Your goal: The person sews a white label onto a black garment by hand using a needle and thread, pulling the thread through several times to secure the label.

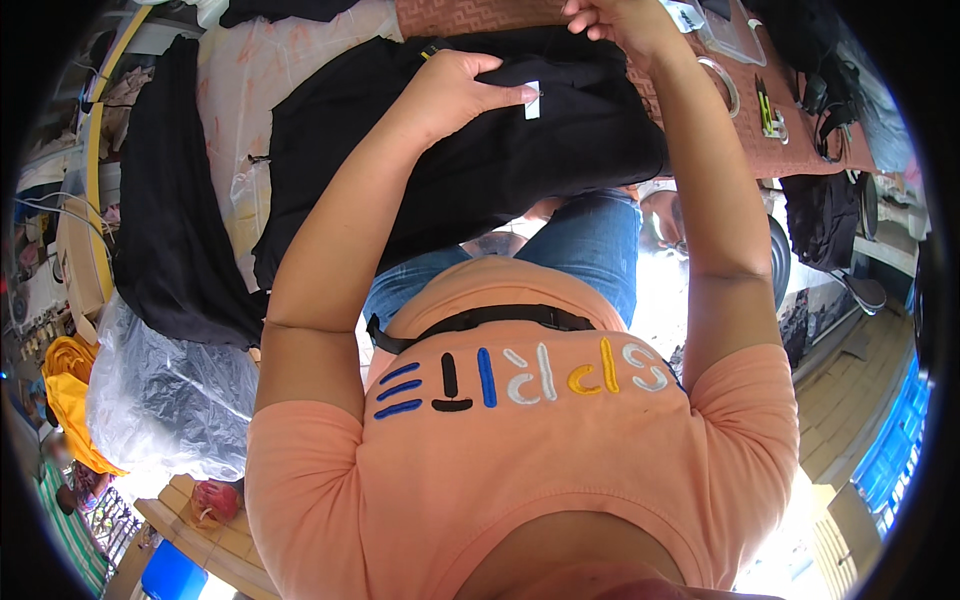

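I see the folded garment (480,150) lying on the tabletop (800,150) ahead of me, both hands on it: left hand (455,90) on top, right hand (620,20) at its far edge. A plastic bag (165,400) sits lower left.

We see a small white rectangular label (532,100) on the black garment (500,150), lying just at the fingertips of our left hand (450,90). At the far right corner of the desk (790,150) lies a clear plastic package (735,35), flat and see-through, and near it a narrow black tag with yellow and white marks (766,112) rests on the brown cover. To our left a large clear plastic bag (165,395), crumpled and filled with something dark, sits below a hanging black cloth, with a yellow bag (68,395) just beside it.
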### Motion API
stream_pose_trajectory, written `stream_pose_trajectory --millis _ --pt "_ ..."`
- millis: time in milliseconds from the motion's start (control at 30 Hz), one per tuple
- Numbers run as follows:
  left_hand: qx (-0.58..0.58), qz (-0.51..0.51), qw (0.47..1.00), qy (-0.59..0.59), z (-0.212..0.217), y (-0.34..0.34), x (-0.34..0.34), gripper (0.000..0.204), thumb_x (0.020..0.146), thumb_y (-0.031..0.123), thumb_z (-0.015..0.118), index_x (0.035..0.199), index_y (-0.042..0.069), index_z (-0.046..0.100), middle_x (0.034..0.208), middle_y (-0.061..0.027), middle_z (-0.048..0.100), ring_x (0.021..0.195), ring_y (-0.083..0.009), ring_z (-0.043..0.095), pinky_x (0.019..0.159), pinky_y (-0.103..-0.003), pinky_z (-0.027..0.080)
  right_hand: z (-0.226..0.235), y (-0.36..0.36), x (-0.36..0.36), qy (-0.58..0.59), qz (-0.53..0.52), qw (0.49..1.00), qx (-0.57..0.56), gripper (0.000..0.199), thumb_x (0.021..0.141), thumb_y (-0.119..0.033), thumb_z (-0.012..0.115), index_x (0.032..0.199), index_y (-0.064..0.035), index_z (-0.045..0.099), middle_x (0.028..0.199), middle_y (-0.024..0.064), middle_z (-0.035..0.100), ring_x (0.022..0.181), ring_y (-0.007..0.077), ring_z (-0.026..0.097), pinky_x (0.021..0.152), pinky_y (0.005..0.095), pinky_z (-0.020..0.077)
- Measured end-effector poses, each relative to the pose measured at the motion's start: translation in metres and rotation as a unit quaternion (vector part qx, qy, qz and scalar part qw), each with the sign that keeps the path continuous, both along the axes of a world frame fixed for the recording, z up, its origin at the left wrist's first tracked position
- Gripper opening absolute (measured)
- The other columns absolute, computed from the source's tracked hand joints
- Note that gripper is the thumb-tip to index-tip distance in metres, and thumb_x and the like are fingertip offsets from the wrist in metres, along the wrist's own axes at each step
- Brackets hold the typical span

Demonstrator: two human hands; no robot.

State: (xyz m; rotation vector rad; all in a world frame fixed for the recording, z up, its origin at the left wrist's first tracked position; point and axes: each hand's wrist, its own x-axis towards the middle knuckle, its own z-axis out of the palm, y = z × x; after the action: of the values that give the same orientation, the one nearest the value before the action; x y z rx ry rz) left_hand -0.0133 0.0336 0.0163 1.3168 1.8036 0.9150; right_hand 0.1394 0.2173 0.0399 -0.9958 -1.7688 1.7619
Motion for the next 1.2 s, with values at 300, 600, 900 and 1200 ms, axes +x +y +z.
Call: stream_pose_trajectory --millis 300,600,900,1200 --pt "-0.026 -0.039 0.996 -0.078 0.001 0.001 -0.001 0.053 0.073 0.037 0.077 0.098 -0.009 0.065 0.089 -0.0128 0.067 0.087 -0.0134 0.061 0.091 -0.028 0.041 0.003 0.035 0.019 0.156 -0.091 0.982 -0.057 0.007 0.094 -0.012 0.051 0.096 -0.0056 0.053 0.081 0.0072 0.062 0.065 0.0150 0.062 0.057 0.0249 0.0504" --pt "-0.028 -0.031 0.997 -0.071 0.006 0.001 0.003 0.058 0.072 0.037 0.078 0.102 -0.011 0.063 0.095 -0.0170 0.066 0.096 -0.0181 0.061 0.095 -0.029 0.040 -0.001 0.080 0.041 0.204 -0.135 0.969 0.019 0.003 0.090 -0.004 0.055 0.090 -0.0046 0.057 0.078 0.0063 0.061 0.064 0.0131 0.058 0.059 0.0245 0.0489" --pt "-0.023 -0.027 0.997 -0.070 0.010 -0.002 0.004 0.061 0.072 0.037 0.078 0.104 -0.013 0.062 0.101 -0.0206 0.065 0.104 -0.0218 0.060 0.097 -0.031 0.038 -0.005 0.099 0.041 0.235 -0.123 0.964 0.027 0.006 0.090 -0.002 0.051 0.088 -0.0029 0.056 0.076 0.0089 0.059 0.063 0.0172 0.058 0.058 0.0276 0.0489" --pt "-0.033 -0.054 0.994 -0.093 0.029 -0.005 0.006 0.050 0.074 0.035 0.077 0.094 -0.009 0.065 0.086 -0.0110 0.067 0.087 -0.0120 0.060 0.086 -0.027 0.042 -0.005 0.107 0.039 0.200 -0.135 0.970 0.042 0.009 0.091 -0.002 0.050 0.084 -0.0037 0.055 0.073 0.0123 0.063 0.061 0.0203 0.063 0.054 0.0290 0.0520"
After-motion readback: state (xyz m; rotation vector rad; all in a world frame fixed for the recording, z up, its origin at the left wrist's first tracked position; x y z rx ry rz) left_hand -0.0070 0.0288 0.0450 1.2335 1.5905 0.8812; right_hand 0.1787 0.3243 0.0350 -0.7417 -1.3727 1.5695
